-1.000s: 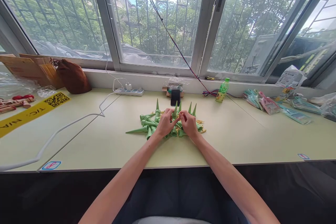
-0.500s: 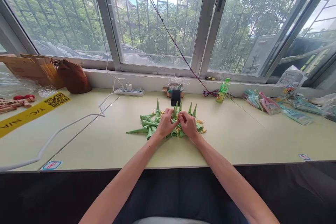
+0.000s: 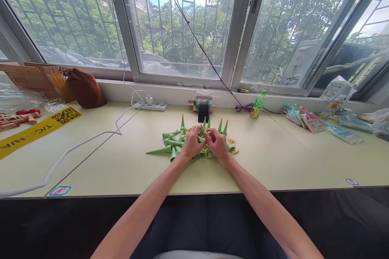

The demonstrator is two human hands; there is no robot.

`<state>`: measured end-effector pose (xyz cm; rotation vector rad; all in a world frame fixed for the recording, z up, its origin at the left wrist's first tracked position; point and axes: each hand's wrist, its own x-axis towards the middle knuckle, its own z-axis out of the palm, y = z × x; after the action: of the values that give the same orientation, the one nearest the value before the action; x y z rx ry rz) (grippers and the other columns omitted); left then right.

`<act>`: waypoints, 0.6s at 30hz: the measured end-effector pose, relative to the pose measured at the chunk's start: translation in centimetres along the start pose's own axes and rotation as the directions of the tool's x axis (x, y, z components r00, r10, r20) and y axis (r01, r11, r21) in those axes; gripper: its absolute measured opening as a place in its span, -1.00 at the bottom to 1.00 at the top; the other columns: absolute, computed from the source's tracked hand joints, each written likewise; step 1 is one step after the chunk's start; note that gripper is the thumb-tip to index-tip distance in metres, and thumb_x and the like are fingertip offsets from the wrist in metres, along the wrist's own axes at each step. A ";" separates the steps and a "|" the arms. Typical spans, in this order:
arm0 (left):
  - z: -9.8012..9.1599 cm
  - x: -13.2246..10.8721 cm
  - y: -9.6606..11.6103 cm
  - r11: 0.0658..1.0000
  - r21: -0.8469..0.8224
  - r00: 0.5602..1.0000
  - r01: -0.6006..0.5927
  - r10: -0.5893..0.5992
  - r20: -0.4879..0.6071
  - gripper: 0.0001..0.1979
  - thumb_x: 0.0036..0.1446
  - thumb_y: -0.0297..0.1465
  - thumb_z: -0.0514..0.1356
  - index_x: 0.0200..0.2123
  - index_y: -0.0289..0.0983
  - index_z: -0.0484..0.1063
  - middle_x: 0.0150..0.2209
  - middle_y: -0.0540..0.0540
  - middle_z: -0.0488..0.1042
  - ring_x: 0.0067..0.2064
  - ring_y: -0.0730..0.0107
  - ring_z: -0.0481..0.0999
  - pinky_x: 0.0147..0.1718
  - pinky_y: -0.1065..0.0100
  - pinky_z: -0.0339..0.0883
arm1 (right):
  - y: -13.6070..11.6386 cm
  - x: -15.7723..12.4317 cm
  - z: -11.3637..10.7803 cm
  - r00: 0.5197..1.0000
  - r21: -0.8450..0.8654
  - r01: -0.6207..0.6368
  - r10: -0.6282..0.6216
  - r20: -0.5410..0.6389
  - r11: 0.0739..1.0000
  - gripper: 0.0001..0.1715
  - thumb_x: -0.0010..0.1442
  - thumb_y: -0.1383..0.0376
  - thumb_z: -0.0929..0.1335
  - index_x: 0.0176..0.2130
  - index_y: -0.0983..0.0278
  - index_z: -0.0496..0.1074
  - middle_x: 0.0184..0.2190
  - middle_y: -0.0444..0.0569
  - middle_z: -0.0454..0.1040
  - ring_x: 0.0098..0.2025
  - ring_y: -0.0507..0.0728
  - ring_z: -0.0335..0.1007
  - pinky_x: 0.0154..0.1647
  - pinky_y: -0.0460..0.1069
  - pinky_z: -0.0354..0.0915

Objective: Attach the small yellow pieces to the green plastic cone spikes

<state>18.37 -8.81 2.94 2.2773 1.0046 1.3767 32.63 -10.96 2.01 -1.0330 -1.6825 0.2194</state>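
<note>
A heap of green plastic cone-shaped spikes (image 3: 174,143) with wide, open ends lies in the middle of the table. Several of them point upward; others lie on their sides. My left hand (image 3: 192,143) is closed round one green cone-shaped spike (image 3: 202,130), which stands tip up between my hands. Against that spike my right hand (image 3: 217,143) is closed in a pinch, and its fingertips almost meet my left thumb. Whatever small part is between the right fingertips is hidden. Small yellow pieces (image 3: 232,148) lie scattered at the heap's right side.
A dark phone (image 3: 203,112) leans on a small box behind the heap. Near the windowsill are a green bottle (image 3: 258,105) and a power strip (image 3: 152,106). A white cable (image 3: 91,135) crosses the left side. Packaged items (image 3: 313,120) lie at the right, a brown pouch (image 3: 86,89) at the left.
My right fingers have shifted slightly on the held spike, and the yellow bit between the fingertips no longer shows. My left hand and the heap have stayed in place.
</note>
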 end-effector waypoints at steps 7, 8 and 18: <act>-0.1 0.0 0.2 0.999 -0.006 0.999 -0.032 0.032 -0.003 -0.75 0.10 -0.44 0.18 -0.12 -0.22 0.29 -0.17 -0.08 0.35 -0.28 0.40 0.45 -0.35 0.34 0.46 | 0.1 0.1 0.0 1.000 0.010 -0.003 0.003 0.012 1.000 -0.73 0.33 0.14 0.22 -0.16 0.26 0.37 -0.56 -0.14 0.43 -0.60 0.03 0.23 -0.50 -0.08 0.17; -0.1 0.1 0.2 0.999 -0.004 0.999 -0.036 0.036 -0.003 -0.75 0.10 -0.45 0.18 -0.12 -0.22 0.29 -0.17 -0.08 0.35 -0.28 0.40 0.45 -0.34 0.33 0.46 | 0.1 0.1 0.0 1.000 0.008 -0.005 0.005 0.011 1.000 -0.73 0.33 0.14 0.22 -0.16 0.26 0.37 -0.57 -0.14 0.42 -0.60 0.03 0.22 -0.50 -0.08 0.16; 0.0 0.0 -0.1 0.998 0.019 0.998 -0.055 0.055 0.000 -0.71 0.08 -0.45 0.20 -0.10 -0.22 0.28 -0.13 -0.09 0.36 -0.26 0.38 0.44 -0.28 0.30 0.47 | 0.3 0.1 0.1 0.999 0.032 -0.032 0.032 0.009 0.999 -0.71 0.35 0.13 0.18 -0.15 0.25 0.35 -0.58 -0.16 0.35 -0.57 0.05 0.26 -0.50 -0.08 0.17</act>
<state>18.32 -8.78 2.89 2.3353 0.9665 1.3948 32.67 -10.71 1.87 -1.0368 -1.6662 0.2708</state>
